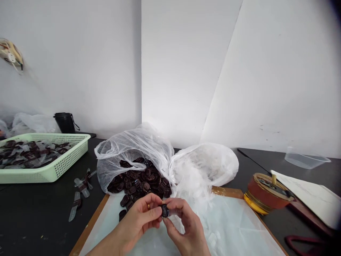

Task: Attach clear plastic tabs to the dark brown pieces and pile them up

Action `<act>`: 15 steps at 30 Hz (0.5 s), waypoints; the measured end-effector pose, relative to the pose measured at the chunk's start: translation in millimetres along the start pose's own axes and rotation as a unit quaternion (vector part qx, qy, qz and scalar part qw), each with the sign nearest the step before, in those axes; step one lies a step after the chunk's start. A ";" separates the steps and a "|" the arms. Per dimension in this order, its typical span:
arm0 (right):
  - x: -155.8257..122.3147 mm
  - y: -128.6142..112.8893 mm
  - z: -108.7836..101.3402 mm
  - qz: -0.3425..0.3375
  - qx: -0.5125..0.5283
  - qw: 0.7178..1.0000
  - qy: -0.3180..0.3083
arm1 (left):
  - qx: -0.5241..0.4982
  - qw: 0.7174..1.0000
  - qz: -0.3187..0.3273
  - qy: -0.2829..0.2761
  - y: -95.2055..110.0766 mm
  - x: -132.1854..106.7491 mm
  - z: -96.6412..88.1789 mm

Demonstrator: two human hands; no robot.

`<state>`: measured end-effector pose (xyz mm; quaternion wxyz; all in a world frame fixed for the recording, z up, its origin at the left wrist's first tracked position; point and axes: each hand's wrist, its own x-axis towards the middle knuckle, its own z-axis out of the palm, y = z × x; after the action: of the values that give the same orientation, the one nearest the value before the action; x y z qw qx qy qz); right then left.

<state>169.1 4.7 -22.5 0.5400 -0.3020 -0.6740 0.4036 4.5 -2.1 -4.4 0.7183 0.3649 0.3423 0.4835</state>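
Observation:
My left hand and my right hand meet above a pale board with a wooden frame. Between their fingertips they pinch a small dark maroon piece with a clear plastic strip attached. A ring sits on one finger of my left hand. Just beyond my hands, a torn white plastic bag spills a heap of similar dark pieces. A few of them lie on the board. Part of the held piece is hidden by my fingers.
A pale green perforated basket full of pieces stands at left on the black table. Loose pieces lie beside it. At right are a tape roll, papers and a clear plastic tub. A white wall stands behind.

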 end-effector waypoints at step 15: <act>18.1 -9.3 -57.1 0.068 -0.365 0.919 -0.132 | 0.193 0.776 0.290 0.525 77.1 -0.8 -92.6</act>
<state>220.7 27.7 -0.5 0.2697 -0.4673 -0.8175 0.2014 -108.2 35.5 15.4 0.1672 0.2675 0.6304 0.7093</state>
